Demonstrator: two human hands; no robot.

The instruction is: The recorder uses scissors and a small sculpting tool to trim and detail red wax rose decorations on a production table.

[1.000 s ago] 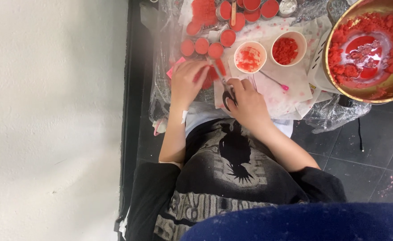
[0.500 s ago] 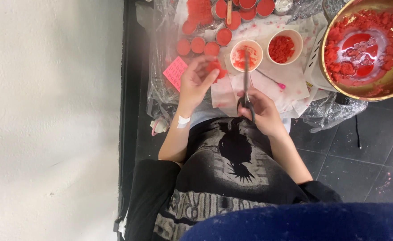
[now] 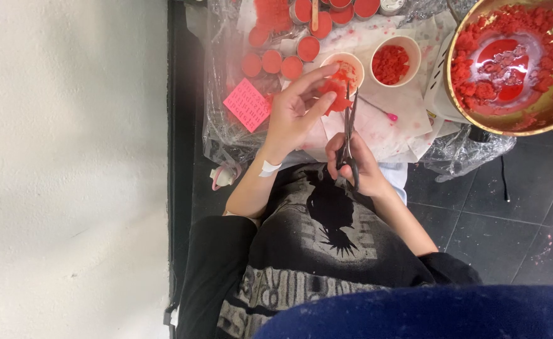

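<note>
Red wax piece (image 3: pixel 335 94) sits pinched at the fingertips of the left hand (image 3: pixel 293 116), held just over the near rim of a small white cup (image 3: pixel 344 63) with red bits inside. Far to the left of both hands: pale rough wall (image 3: pixel 69 157), then a dark vertical edge. Just left of the left hand, a pink square card (image 3: pixel 247 105) lies on crinkled clear plastic sheet (image 3: pixel 223 135); beyond it, up and left of the fingers, a row of round red-filled tins (image 3: pixel 271 61), more tins further up. Left wrist carries a white strip of tape (image 3: pixel 267 167). Left hand state: thumb and fingers closed on the red piece, remaining fingers extended. Right hand (image 3: pixel 358 166) lies just right of and below the left, touching or nearly touching it at the heel; it is clenched through the handles of dark scissors (image 3: pixel 349 129), blades pointing up toward the red piece and the cup, tips meeting the piece; how far the blades are apart cannot be told. Right of the scissors, a pink-headed pin or stick (image 3: pixel 380 112) rests on stained white paper (image 3: pixel 389 129). Up and right of the right hand, a second white cup (image 3: pixel 409 49) holds red chunks. Far right, a large brass-coloured bowl (image 3: pixel 477 119) contains red lumps and red liquid, on dark tiled floor (image 3: pixel 509 207).
</note>
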